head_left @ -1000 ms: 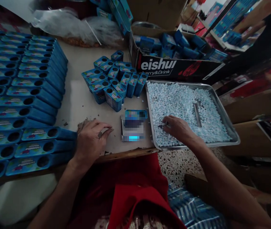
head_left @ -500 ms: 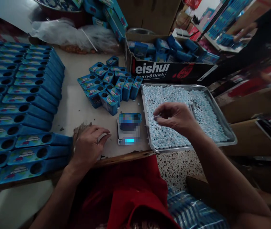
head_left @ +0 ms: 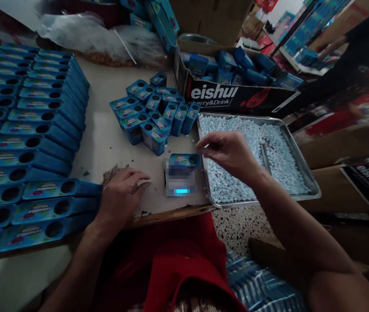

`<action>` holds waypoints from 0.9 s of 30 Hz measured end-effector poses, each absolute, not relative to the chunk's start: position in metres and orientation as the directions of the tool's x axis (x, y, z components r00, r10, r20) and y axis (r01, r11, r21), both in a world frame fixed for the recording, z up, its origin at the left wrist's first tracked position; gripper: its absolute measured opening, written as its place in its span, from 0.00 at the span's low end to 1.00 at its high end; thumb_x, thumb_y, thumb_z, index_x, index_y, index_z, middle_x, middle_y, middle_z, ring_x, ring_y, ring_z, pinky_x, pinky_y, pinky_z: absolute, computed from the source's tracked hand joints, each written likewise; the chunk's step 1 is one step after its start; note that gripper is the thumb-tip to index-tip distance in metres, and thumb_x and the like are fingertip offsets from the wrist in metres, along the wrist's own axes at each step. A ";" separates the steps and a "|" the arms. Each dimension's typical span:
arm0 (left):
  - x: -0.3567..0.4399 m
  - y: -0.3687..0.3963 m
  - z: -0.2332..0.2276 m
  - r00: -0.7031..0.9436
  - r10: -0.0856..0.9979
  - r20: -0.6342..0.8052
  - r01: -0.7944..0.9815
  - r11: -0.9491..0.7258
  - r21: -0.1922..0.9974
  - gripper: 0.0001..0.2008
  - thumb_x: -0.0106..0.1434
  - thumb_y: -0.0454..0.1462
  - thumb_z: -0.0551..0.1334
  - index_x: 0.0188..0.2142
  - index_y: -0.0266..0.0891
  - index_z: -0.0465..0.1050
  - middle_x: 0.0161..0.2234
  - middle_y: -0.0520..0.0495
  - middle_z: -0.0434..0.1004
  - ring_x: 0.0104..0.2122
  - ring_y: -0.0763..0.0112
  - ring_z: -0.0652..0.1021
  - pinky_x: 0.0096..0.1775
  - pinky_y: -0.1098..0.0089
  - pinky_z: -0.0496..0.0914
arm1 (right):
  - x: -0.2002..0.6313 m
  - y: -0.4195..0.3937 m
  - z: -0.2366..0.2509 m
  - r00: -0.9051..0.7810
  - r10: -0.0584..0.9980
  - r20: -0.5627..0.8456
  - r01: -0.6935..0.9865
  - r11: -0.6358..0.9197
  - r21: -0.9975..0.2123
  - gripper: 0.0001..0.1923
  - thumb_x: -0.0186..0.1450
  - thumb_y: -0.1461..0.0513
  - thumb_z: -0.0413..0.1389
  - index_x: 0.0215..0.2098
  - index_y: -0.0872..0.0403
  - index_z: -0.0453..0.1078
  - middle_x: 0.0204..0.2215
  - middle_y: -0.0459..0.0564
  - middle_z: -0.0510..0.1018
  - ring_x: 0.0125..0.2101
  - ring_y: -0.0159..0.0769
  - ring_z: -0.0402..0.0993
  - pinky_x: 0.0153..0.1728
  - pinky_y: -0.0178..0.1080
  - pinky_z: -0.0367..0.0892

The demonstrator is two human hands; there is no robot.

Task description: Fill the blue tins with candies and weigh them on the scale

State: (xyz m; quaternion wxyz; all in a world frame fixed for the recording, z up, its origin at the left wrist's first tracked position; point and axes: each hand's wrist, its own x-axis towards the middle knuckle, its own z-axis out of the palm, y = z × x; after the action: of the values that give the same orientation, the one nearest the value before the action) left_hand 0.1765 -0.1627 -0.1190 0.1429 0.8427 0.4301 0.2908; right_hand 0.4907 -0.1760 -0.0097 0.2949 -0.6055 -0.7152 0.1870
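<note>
**Pinched fingers over a blue tin on the scale**

The right hand (head_left: 233, 152) hangs above the left edge of the tray (head_left: 304, 173), its fingers drawn together in a narrow pinch; whether a candy sits between the fingertips cannot be told. The pinch is just right of and slightly above the tin (head_left: 184, 161), not touching it.

The tin is small and bright blue, lying flat with its printed top face up: a pale band of lettering across the middle and a dark round hole near its right end. It rests on a small scale (head_left: 179, 184), whose lit cyan display faces the person. The scale stands on the counter (head_left: 106, 143) near its front edge, between the two hands.

The left hand (head_left: 122, 195) lies palm down on the counter, left of the scale, fingers loosely spread and holding nothing.

The metal tray, just right of the scale, is filled with small pale blue candies (head_left: 243, 138), with a metal scoop (head_left: 265, 154) lying among them.

Behind the scale stands a cluster of tins (head_left: 153, 115) on end. Along the left side of the counter lie rows of long blue packs (head_left: 31, 143), each with a hole showing. Behind the tray is a cardboard box (head_left: 236, 95) with more blue packs inside.
</note>
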 end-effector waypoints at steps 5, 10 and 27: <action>0.176 -0.163 -0.120 0.457 0.822 0.340 0.635 -0.569 0.523 0.08 0.71 0.42 0.62 0.42 0.45 0.79 0.43 0.47 0.81 0.45 0.59 0.80 0.49 0.59 0.74 | 0.535 -0.163 -0.050 -0.029 0.987 0.159 0.920 0.089 -0.381 0.09 0.69 0.62 0.58 0.45 0.54 0.79 0.39 0.52 0.84 0.39 0.42 0.78 0.44 0.44 0.69; 0.177 -0.167 -0.121 0.457 0.823 0.338 0.626 -0.567 0.535 0.08 0.70 0.42 0.62 0.41 0.44 0.79 0.42 0.46 0.81 0.44 0.59 0.81 0.48 0.60 0.74 | 0.546 -0.181 -0.101 -0.138 0.990 0.024 0.973 0.140 -0.181 0.22 0.73 0.64 0.50 0.64 0.57 0.65 0.54 0.62 0.79 0.53 0.50 0.73 0.53 0.49 0.64; 0.186 -0.182 -0.122 0.510 0.818 0.267 0.611 -0.563 0.556 0.05 0.70 0.38 0.64 0.41 0.42 0.79 0.42 0.46 0.81 0.43 0.60 0.81 0.48 0.58 0.76 | 0.601 -0.212 -0.067 -0.032 0.993 -0.112 0.899 -0.020 -0.437 0.06 0.65 0.59 0.61 0.37 0.52 0.79 0.31 0.47 0.81 0.29 0.35 0.74 0.33 0.38 0.63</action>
State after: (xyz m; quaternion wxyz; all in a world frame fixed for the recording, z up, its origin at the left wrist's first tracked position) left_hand 0.1858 -0.1815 -0.1221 0.1998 0.8456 0.4225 0.2579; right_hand 0.6010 -0.2123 -0.0665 0.1174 -0.6858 -0.6899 0.1997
